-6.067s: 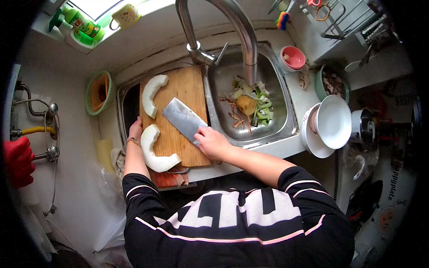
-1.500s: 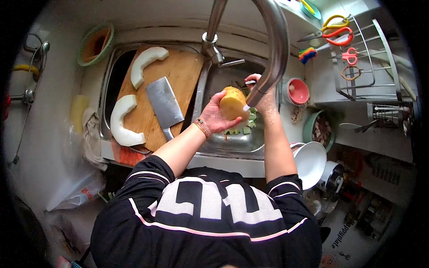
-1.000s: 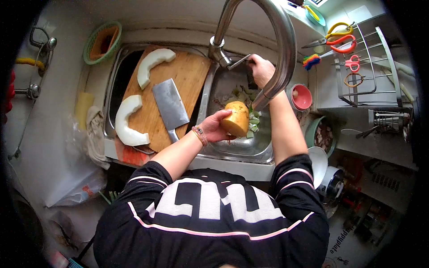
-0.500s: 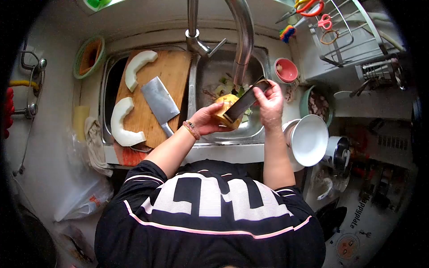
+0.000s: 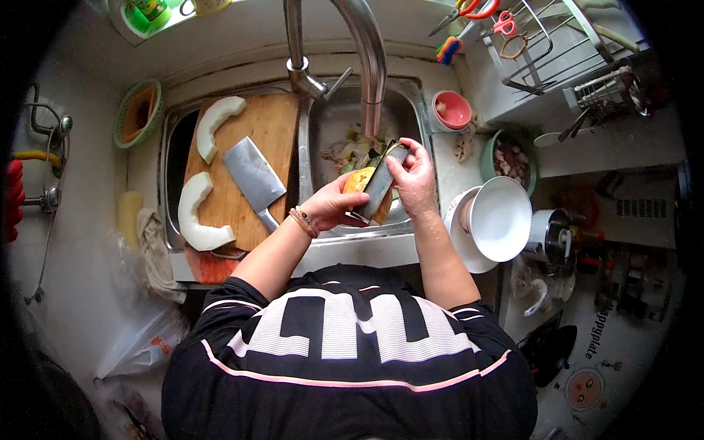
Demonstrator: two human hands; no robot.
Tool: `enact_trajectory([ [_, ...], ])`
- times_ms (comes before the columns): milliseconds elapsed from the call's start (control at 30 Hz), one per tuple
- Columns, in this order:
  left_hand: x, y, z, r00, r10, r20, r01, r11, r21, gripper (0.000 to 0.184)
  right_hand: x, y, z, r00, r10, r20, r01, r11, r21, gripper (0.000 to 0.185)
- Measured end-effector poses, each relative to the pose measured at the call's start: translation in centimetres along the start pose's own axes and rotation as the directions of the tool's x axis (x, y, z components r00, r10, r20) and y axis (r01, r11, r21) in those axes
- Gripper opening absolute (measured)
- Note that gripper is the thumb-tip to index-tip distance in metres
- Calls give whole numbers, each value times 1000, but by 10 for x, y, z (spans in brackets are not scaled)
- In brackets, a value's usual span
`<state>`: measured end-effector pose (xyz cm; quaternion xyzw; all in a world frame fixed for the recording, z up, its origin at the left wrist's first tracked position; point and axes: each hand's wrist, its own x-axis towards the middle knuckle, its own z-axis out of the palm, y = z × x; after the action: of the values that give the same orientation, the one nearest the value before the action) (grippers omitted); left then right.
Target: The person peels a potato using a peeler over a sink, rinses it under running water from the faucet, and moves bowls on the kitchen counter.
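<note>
My left hand (image 5: 330, 204) is wrapped round a yellow-brown root vegetable (image 5: 357, 180) above the front of the right sink basin. My right hand (image 5: 413, 176) grips a flat dark peeler-like tool (image 5: 382, 183), which lies against the vegetable's right side and hides part of it. Peelings and green scraps (image 5: 353, 152) lie in the basin below. On the wooden cutting board (image 5: 257, 110), to the left, a cleaver (image 5: 254, 174) rests between two white curved melon pieces, one at the back (image 5: 214, 126) and one in front (image 5: 193, 214).
The faucet (image 5: 372, 81) arches over the right basin (image 5: 403, 110). Right of it stand a pink bowl (image 5: 452, 110), a green bowl of meat pieces (image 5: 511, 163) and white bowls (image 5: 501, 218). A wire rack (image 5: 539, 51) holds scissors. A green basket (image 5: 138, 114) stands at the left.
The cleaver was let go onto the board, and the vegetable was taken up in my left hand. My right hand left the faucet lever and now holds the dark tool against the vegetable.
</note>
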<state>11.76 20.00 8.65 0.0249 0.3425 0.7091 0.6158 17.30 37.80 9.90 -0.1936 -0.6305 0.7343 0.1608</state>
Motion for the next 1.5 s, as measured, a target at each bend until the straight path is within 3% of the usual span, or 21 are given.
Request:
enact_trajectory([
  [67,0,-3,-4,998,37,-58,-32,996,81,77,3,0,-3,995,88,52,-85,995,-56,41],
  [133,4,-9,-14,989,112,-94,-96,983,156,77,10,-6,-7,994,100,46,-87,970,-226,31],
  [200,5,-10,-19,979,167,-121,-132,958,255,77,19,-17,-10,989,95,116,-31,887,-460,19],
  [300,0,-7,-21,961,228,-157,-140,890,435,77,30,-26,-14,960,-26,279,212,719,-662,18],
  [400,-4,-5,-23,957,235,-173,-142,893,427,76,37,-29,-14,878,-122,463,475,336,-813,18],
  [433,-5,-5,-23,958,218,-186,-130,909,396,75,38,-22,-13,787,-256,561,607,162,-778,14],
  [567,-4,-8,-26,959,172,-224,-89,936,340,74,39,-12,-7,695,-252,674,648,-187,-738,8],
  [667,-5,-9,-26,954,144,-261,-44,934,354,72,40,-9,-3,699,-213,682,644,-225,-731,9],
  [767,-5,-12,-31,953,146,-265,-45,934,354,71,46,-9,-6,755,-385,531,552,-66,-831,10],
  [867,-7,-12,-32,957,155,-246,-73,947,314,70,52,-15,-15,907,-366,209,350,380,-856,7],
  [900,-9,-11,-31,959,154,-238,-79,952,295,70,56,-9,-22,927,-325,189,328,455,-828,11],
  [1000,-18,-3,-21,959,95,-267,-31,971,237,70,63,14,-40,841,-333,426,529,345,-775,12],
  [1033,-18,-2,-18,956,97,-278,-30,971,235,72,54,-1,-30,892,-252,376,452,462,-763,10],
  [1133,-19,-2,-14,935,140,-327,-43,957,288,75,36,-21,-8,855,-263,446,517,400,-757,11],
  [1200,-14,-8,-16,920,197,-340,-81,942,325,78,33,-17,-1,797,-290,529,597,250,-762,10],
  [1367,-13,-12,-8,875,298,-382,-96,879,467,82,30,-9,12,797,-202,569,564,-86,-821,3],
  [1500,-17,-9,-5,869,309,-386,-74,852,518,81,27,-7,19,795,-178,580,562,-146,-814,2],
])
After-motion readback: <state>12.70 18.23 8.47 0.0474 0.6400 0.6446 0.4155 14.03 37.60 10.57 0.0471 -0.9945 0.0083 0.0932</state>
